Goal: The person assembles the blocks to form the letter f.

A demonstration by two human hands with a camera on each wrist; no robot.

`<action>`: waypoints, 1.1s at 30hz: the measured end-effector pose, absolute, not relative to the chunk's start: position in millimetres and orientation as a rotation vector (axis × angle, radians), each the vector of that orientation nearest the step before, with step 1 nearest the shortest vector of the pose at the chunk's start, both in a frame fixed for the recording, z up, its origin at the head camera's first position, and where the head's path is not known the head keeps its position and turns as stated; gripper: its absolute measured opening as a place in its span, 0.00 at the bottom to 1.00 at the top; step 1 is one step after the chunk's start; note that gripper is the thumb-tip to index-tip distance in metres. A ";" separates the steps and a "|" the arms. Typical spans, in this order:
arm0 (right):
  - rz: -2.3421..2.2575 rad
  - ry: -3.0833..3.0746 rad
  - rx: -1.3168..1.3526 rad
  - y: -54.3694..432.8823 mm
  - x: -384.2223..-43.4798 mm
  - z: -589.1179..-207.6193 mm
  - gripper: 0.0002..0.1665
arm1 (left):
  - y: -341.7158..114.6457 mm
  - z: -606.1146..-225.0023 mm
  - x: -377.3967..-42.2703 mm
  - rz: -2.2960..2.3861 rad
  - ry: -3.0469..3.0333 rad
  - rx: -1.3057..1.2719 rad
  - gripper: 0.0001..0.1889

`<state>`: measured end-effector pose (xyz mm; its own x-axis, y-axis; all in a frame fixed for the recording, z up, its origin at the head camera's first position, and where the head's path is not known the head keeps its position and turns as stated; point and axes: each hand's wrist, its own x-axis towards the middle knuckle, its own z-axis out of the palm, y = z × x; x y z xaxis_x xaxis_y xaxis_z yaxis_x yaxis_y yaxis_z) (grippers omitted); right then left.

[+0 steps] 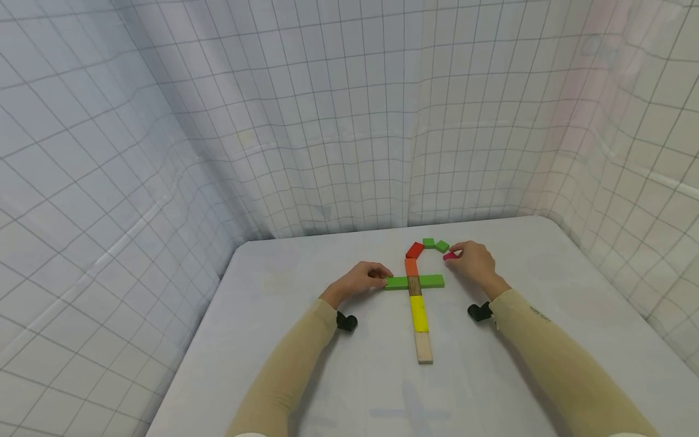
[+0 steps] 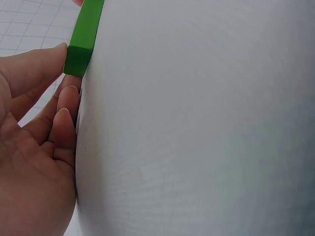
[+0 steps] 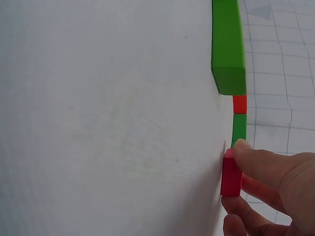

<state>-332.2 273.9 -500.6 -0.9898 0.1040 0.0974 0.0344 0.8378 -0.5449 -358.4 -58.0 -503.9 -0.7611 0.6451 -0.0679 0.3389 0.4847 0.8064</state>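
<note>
My left hand (image 1: 363, 279) pinches the left end of a long green block (image 1: 397, 283) between thumb and fingers. In the left wrist view the thumb touches that green block (image 2: 81, 46) near its end. At the upper right my right hand (image 1: 474, 262) holds a small pink block (image 1: 450, 256), its thumb on top in the right wrist view, just beside a small green block (image 1: 442, 246). Another green block (image 1: 428, 243), a red block (image 1: 415, 250) and an orange block (image 1: 411, 267) curve away leftward and down from there.
Below the orange block run a brown block (image 1: 415, 286), a yellow block (image 1: 418, 314) and a pale wooden block (image 1: 423, 347). A second long green block (image 1: 432, 281) extends right of the brown one. White gridded curtains (image 1: 338, 152) surround the white table (image 1: 262, 315).
</note>
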 end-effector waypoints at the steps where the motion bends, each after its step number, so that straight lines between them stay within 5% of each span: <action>1: 0.854 -2.894 -0.112 274.2 -332.6 -500.2 0.26 | -58.2 -504.2 -358.5 1.173 2.370 0.827 0.12; 33: 0.852 -2.863 -0.160 270.6 -332.7 -496.6 0.26 | -58.9 -505.4 -358.3 1.170 2.370 0.797 0.12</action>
